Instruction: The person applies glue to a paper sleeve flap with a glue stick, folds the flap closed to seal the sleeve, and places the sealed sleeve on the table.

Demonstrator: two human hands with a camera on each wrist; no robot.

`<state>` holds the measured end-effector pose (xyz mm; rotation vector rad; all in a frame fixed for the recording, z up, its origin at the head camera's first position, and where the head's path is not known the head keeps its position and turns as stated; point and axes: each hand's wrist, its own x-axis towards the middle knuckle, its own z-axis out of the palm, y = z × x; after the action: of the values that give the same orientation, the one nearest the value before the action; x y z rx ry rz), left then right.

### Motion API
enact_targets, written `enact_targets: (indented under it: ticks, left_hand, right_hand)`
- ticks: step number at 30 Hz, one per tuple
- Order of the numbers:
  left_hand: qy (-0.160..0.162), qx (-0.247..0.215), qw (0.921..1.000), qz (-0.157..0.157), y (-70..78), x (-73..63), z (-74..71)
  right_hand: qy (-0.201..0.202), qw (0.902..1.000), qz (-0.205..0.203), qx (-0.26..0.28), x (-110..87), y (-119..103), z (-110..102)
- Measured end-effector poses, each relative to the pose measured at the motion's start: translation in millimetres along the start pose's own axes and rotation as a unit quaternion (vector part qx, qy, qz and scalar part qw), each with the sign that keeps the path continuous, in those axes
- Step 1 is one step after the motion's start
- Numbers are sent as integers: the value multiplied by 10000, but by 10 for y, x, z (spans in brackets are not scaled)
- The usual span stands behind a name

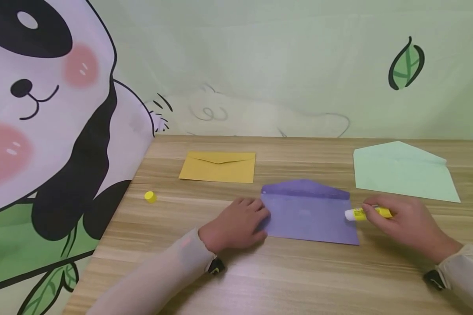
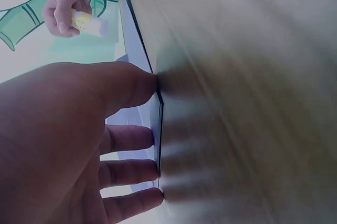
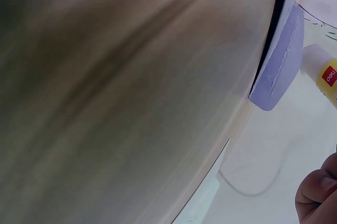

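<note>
A purple envelope lies on the table with its flap unfolded toward the far side. My left hand rests at its left edge; in the left wrist view the thumb and fingertips touch the envelope's edge without curling round it. My right hand grips a yellow glue stick, its white end pointing left over the envelope's right edge. In the right wrist view the glue stick is held above the table, apart from the flap.
A yellow envelope with its flap down lies at the back left. Toward the back right is a light green envelope, its flap raised. A small yellow cap stands near the table's left edge. Behind is a panda-printed backdrop.
</note>
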<state>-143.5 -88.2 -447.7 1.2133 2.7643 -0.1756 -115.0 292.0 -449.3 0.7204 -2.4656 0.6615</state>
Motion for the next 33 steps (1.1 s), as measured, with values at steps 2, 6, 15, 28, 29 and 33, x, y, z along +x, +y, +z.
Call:
enact_targets:
  ticks: [2,6,15,28,29,33]
  left_hand:
    - [41,9,10000,30,11,-18,10]
    - [153,-1,9999,66,29,-38,36]
    - [272,-205,9992,209,27,-53,30]
    - [104,-328,9994,106,0,-22,-5]
    - [98,-327,9994,97,-7,-21,-4]
    - [100,-331,9994,96,-36,-7,15]
  right_hand:
    - [-1,10000,2,0,-3,3,7]
    - [-33,10000,11,23,-4,2,13]
    - [-80,9999,30,-71,3,-2,18]
    - [-161,9998,47,-130,4,-3,-4]
    - [-169,9997,46,-150,6,-4,-8]
    - [-143,9997,45,-172,7,-3,-21]
